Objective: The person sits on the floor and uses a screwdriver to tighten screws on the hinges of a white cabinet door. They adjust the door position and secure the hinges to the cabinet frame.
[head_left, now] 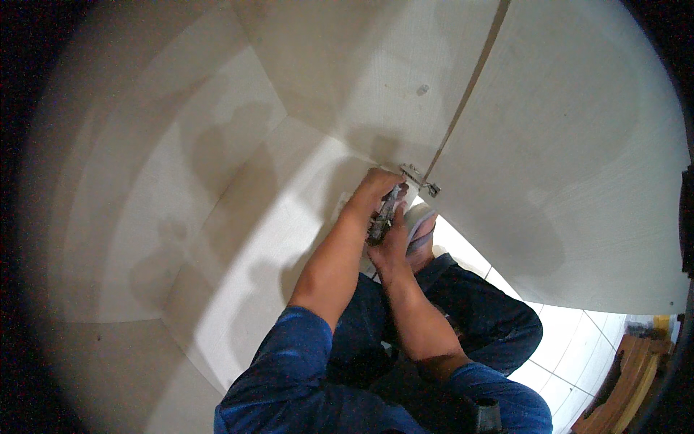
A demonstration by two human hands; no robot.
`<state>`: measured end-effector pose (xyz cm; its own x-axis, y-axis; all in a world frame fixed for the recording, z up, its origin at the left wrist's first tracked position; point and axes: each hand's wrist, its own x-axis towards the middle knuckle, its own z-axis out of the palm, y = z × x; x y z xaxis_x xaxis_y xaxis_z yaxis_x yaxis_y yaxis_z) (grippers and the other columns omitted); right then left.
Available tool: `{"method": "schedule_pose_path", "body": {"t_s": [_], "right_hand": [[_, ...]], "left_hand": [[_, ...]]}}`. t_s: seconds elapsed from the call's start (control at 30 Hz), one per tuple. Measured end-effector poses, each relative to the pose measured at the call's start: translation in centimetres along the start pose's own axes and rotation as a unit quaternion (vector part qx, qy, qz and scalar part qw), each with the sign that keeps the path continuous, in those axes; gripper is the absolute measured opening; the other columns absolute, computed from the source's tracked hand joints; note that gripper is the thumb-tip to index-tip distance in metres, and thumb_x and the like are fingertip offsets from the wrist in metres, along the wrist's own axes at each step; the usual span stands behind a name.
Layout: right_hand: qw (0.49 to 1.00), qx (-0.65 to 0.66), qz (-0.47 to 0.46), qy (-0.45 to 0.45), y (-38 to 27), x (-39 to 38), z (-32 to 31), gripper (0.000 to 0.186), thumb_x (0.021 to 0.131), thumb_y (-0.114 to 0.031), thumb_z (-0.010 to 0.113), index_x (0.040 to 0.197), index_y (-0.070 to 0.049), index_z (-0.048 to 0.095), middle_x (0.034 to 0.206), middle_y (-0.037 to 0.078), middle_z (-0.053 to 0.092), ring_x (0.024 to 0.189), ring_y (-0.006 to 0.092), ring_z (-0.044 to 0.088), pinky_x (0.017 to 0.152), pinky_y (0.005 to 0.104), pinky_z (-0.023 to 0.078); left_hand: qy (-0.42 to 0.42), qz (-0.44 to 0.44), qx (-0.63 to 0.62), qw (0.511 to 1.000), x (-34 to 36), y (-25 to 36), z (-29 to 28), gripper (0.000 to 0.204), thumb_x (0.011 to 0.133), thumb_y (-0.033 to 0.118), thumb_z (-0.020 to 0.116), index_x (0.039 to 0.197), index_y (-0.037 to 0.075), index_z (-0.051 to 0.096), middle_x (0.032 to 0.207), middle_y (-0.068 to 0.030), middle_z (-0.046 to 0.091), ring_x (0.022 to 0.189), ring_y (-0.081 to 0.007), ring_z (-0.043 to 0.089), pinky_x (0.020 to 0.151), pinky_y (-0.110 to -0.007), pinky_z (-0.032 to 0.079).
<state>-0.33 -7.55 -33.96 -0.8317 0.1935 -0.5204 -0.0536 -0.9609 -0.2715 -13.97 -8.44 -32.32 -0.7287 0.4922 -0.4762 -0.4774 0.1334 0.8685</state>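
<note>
Perhaps a home: pale cabinet (pixel 340 65), white tiled floor (pixel 560 338).

Cannot identify dark object (pixel 381 226), too small and shadowed | cannot see all of left hand (pixel 377 186) or right hand (pixel 392 242), partly overlapped | cannot resolve fine parts of metal hinge (pixel 432 189) | cannot follow pale panel (pixel 578 145) or brown wooden piece (pixel 627 372) past dark rim

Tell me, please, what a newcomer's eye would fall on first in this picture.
Most likely the left hand and right hand, close together at a dark object near the middle. Just to their upper right, a metal hinge sits beside a large pale panel. A brown wooden piece stands out at the lower right.
</note>
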Motion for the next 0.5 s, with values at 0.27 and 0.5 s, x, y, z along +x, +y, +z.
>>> {"method": "schedule_pose_path", "body": {"t_s": [0.27,0.5], "right_hand": [[0.975,0.174,0.065,-0.124,-0.9,-0.5,-0.2,0.033,0.108,-0.04,0.045,0.112,-0.01,0.057,0.085,0.004,0.062,0.066,0.0189,0.058,0.054,0.0312,0.044],[0.984,-0.163,-0.046,0.061,0.0,-0.2,-0.3,0.036,0.108,-0.042,0.04,0.111,-0.012,0.059,0.079,0.003,0.059,0.058,0.0161,0.051,0.05,0.0294,0.041]], "left_hand": [[-0.007,-0.071,0.007,0.997,0.0,0.5,-0.3,0.022,0.093,0.023,0.069,0.094,0.001,0.073,0.083,-0.0111,0.074,0.074,-0.0217,0.071,0.062,-0.037,0.054],[0.021,-0.03,0.143,0.989,-0.7,1.5,0.5,0.024,0.094,0.024,0.068,0.103,0.002,0.074,0.092,-0.0095,0.076,0.076,-0.023,0.072,0.068,-0.038,0.057]]}}
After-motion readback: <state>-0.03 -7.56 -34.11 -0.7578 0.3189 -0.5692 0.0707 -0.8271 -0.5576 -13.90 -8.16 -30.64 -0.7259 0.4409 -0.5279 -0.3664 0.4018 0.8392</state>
